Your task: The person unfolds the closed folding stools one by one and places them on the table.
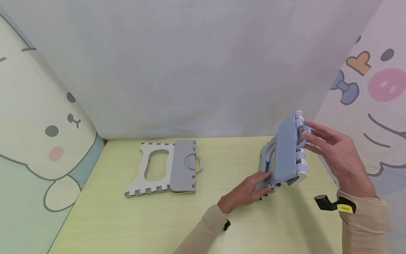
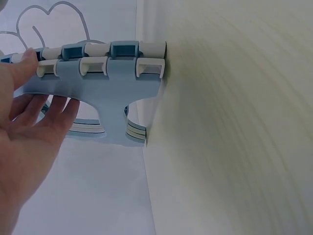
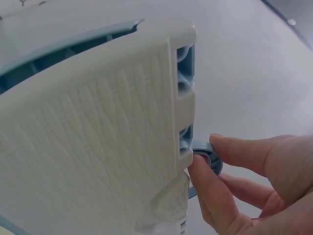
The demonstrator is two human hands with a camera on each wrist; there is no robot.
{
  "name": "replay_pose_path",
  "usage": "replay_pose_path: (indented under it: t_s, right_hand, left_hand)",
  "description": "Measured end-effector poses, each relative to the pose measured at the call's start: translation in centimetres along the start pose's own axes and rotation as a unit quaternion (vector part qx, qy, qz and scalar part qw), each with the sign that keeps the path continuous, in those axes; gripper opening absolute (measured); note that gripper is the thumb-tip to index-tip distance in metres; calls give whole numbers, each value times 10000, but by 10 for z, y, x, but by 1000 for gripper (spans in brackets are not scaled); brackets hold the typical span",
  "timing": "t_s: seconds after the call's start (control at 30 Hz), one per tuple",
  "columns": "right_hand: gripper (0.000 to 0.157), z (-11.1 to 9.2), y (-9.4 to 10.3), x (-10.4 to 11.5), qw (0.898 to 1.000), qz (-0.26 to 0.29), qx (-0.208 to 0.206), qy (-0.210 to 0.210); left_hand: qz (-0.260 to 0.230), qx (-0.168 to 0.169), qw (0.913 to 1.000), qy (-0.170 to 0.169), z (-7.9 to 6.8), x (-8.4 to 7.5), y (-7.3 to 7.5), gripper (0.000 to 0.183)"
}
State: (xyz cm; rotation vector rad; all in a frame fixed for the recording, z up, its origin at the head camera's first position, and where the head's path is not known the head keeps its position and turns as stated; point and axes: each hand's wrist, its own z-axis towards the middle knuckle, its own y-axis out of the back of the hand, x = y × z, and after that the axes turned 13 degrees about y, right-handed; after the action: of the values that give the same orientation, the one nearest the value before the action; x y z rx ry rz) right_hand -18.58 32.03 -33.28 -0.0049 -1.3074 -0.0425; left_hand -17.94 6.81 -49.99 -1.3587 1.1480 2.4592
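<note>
A blue and white folding stool (image 1: pixel 287 148) is tilted up on the right side of the table, its seat panel partly folded. My left hand (image 1: pixel 245 190) grips its lower leg edge, thumb on the near side; in the left wrist view the fingers curl through the cutout of the blue leg panel (image 2: pixel 117 88). At the upper edge, my right hand (image 1: pixel 339 151) pinches the small blue loop handle (image 3: pixel 215 159). The right wrist view shows the white textured underside (image 3: pixel 93 127) close up. Part of the stool's far leg is hidden behind the seat.
A grey and white folding stool (image 1: pixel 182 169) lies flat on the light wooden table (image 1: pixel 222 162), left of the hands, its ring handle pointing right. A pale cloth wall (image 1: pixel 196 70) stands behind, with cartoon-printed panels (image 1: pixel 41 116) on both sides.
</note>
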Motion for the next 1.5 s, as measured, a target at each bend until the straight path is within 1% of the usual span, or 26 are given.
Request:
replay_pose_path:
  t_s: [0.1,0.33,0.4,0.63,0.73,0.9,1.0,1.13,1.33,1.43,1.5]
  right_hand:
    - [49,0,-2,1,10000,53,-35,-10]
    - [53,1,-9,2,10000,-29,-39,37]
    - [52,1,-10,1,9999,45,-63,73]
    - [52,1,-11,2,9999,-112,-63,27]
    - [52,2,-12,2,9997,-244,-83,-12]
    - [52,2,-15,3,9993,-359,-108,35]
    - [51,3,-17,2,9995,-277,-99,119]
    - [51,2,-17,1,9994,-272,-3,207]
    - [52,1,-19,2,9984,-339,331,304]
    - [54,0,-18,4,9967,-628,468,214]
    - [55,0,-18,5,9934,-993,556,111]
  left_hand:
    - [-37,42,10000,19,0,0,0,56]
    - [-84,248,9996,140,1,1,0,56]
    - [-85,282,9994,174,2,0,0,55]
    - [-261,392,9989,80,3,0,-1,49]
    - [-412,487,9979,65,4,1,-1,51]
    - [-455,610,9969,206,5,1,-1,54]
    - [-482,633,9964,305,5,1,-1,54]
    - [-560,669,9955,368,4,2,0,54]
    - [-748,610,9946,373,3,5,0,51]
    - [-852,564,9941,357,3,7,-1,49]
    - [-882,555,9939,352,3,8,-1,49]
